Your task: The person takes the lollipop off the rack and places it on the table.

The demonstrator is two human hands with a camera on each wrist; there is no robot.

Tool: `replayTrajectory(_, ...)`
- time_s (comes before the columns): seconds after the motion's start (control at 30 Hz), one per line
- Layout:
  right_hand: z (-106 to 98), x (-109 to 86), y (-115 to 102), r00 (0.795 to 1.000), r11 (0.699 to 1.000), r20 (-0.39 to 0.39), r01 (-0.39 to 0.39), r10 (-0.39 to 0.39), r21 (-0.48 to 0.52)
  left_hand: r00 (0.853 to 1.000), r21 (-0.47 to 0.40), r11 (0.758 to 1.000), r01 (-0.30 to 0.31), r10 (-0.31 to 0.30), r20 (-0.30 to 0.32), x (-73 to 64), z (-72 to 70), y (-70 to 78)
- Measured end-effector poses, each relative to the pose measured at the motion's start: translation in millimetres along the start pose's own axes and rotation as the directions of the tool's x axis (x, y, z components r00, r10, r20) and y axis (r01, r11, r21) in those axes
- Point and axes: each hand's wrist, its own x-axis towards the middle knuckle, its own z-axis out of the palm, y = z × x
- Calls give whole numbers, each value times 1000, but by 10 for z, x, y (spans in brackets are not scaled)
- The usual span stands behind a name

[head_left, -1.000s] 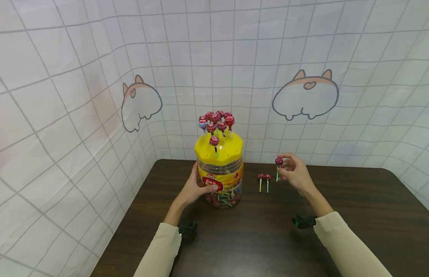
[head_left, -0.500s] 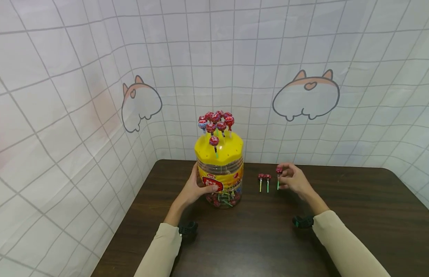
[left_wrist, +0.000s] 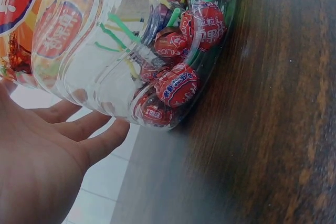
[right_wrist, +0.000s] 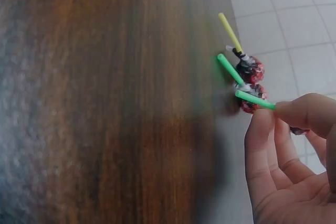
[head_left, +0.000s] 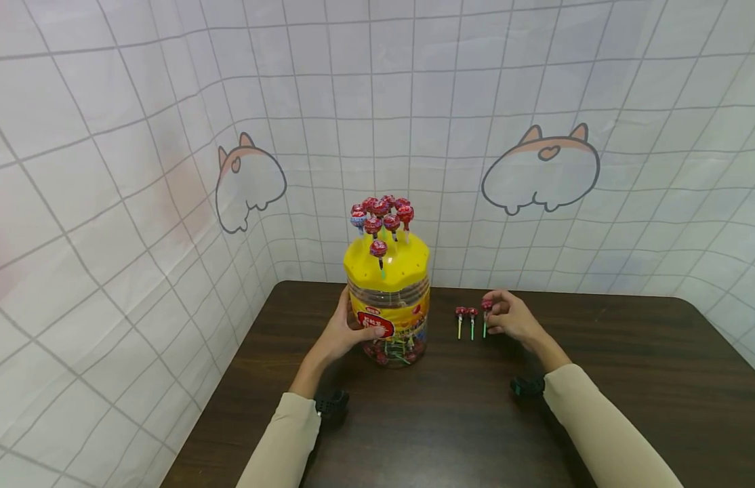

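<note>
A clear plastic jar [head_left: 392, 298] with a yellow lid [head_left: 392, 268] stands upright on the table, with lollipops inside. Several wrapped lollipops [head_left: 378, 249] stick up from holes in the lid. My left hand [head_left: 341, 333] holds the jar from its left side, thumb across the label; the left wrist view shows its fingers [left_wrist: 107, 142] against the clear wall. Thumb and fingers of my right hand [head_left: 516, 320] pinch a red-wrapped lollipop by its green stick [right_wrist: 254, 99]. Just left of it, two lollipops [head_left: 460, 322] lie side by side on the table, one stick yellow, one green.
The dark wooden table [head_left: 414, 420] reaches back to a white gridded curtain [head_left: 438, 135], which also runs along the left side. Cartoon animal prints [head_left: 541, 169] decorate the curtain.
My right hand has lowered the lollipop to the table and brought it left, closer beside the two lying there. My left hand keeps its hold on the jar.
</note>
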Motion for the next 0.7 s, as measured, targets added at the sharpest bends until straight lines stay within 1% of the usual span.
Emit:
replayTrajectory(0.2,18,1,19,1000,1000,10,-24,24,-10,1000,7,1000,2,-2,-3,0,7,-4)
replayTrajectory(0.3,11,-11,25,1000,1000,18,-15,15,-14,1000,3,1000,0,0,-1,2,9,-12)
replayTrajectory(0.4,-6,-9,34,1000,998,2,6,-6,-70,1000,-1,1000,3,-3,4,4,3,-12)
replayTrajectory(0.53,-27,5,42,999,987,-6,33,-35,-158,1000,5,1000,15,-15,8,3,-8,-7)
replayTrajectory(0.7,-46,17,40,1000,979,-12,20,-23,-205,1000,10,1000,24,-24,3,-2,-8,5)
